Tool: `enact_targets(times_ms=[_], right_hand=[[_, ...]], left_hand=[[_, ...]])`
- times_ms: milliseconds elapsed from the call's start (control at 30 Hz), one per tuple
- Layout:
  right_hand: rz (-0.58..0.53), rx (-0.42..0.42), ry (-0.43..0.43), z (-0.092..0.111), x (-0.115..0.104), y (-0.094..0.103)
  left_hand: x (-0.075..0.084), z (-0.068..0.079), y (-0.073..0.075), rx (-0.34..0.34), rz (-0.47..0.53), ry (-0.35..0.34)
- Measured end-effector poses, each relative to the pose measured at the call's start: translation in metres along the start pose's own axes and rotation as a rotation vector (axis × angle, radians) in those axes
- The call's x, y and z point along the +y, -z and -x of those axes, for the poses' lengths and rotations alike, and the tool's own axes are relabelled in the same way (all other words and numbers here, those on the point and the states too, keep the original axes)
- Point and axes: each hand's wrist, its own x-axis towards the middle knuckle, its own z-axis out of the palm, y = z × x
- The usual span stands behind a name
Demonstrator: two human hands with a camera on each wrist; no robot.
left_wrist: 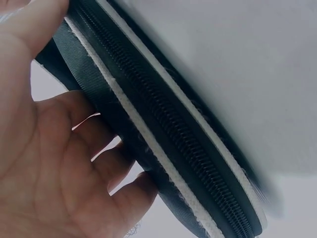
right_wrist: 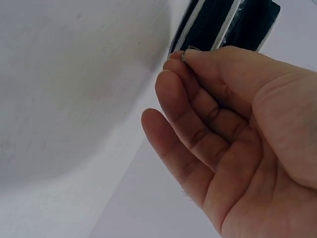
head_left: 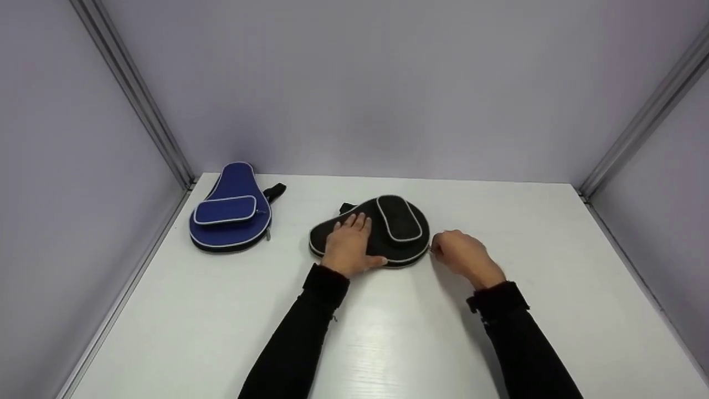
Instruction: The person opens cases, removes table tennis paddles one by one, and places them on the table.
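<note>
A black paddle case [head_left: 382,235] with white piping and a small raised pocket lies flat on the white table, its narrow end to the left. My left hand [head_left: 349,246] rests on its top with fingers extended, the thumb along the near edge. In the left wrist view the closed teeth of the case's zipper [left_wrist: 168,124] run between two white cords beside that hand. At the case's right end my right hand [head_left: 460,255] pinches the metal zipper pull [right_wrist: 184,56] between thumb and index finger; most of the pull is hidden by the fingertips.
A blue paddle case [head_left: 232,213] with a front pocket and a black strap [head_left: 275,192] lies at the table's back left. Pale panels with grey metal posts [head_left: 133,88] stand around the white table [head_left: 221,310].
</note>
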Motion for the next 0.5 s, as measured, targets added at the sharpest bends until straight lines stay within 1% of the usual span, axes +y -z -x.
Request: enact_targets(times_ms=[200, 233, 333, 500], right_hand=[[0.002, 0.006, -0.003, 0.002, -0.001, 0.001], [0.004, 0.009, 0.000, 0.002, -0.001, 0.001], [0.007, 0.017, 0.001, 0.000, -0.001, 0.001], [0.006, 0.013, -0.007, 0.000, -0.002, -0.001]], left_hand=[[0.003, 0.001, 0.002, -0.011, -0.036, 0.005], [0.008, 0.005, 0.011, -0.031, -0.036, 0.015], [0.008, 0.004, 0.010, -0.036, -0.047, 0.017], [0.006, 0.005, 0.008, -0.031, -0.030, 0.013]])
